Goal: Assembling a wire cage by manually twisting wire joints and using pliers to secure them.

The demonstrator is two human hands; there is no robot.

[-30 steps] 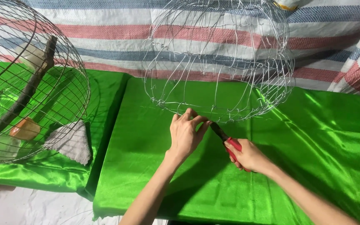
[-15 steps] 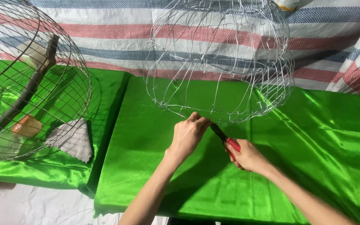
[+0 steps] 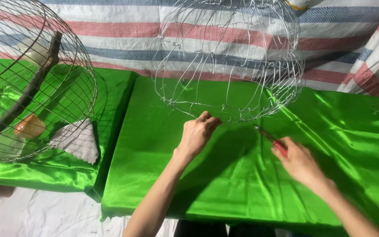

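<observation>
A round cage frame of thin silver wire (image 3: 229, 57) hangs just above a table draped in shiny green cloth (image 3: 224, 175). My left hand (image 3: 198, 134) pinches the lower rim of the wire frame between thumb and fingers. My right hand (image 3: 299, 162) is to the right of it and holds red-handled pliers (image 3: 270, 139), whose tip points up and left, a short way from the rim and clear of the wire.
A finished round wire cage (image 3: 27, 79) stands at the left on a second green-covered surface, with a wooden perch, an orange cup and a white cup inside. A grey cloth (image 3: 77, 140) lies by it. A striped tarp (image 3: 338, 39) hangs behind.
My right hand with the pliers has drawn back to the right, away from the left hand and the wire rim. The left hand keeps its pinch on the rim.
</observation>
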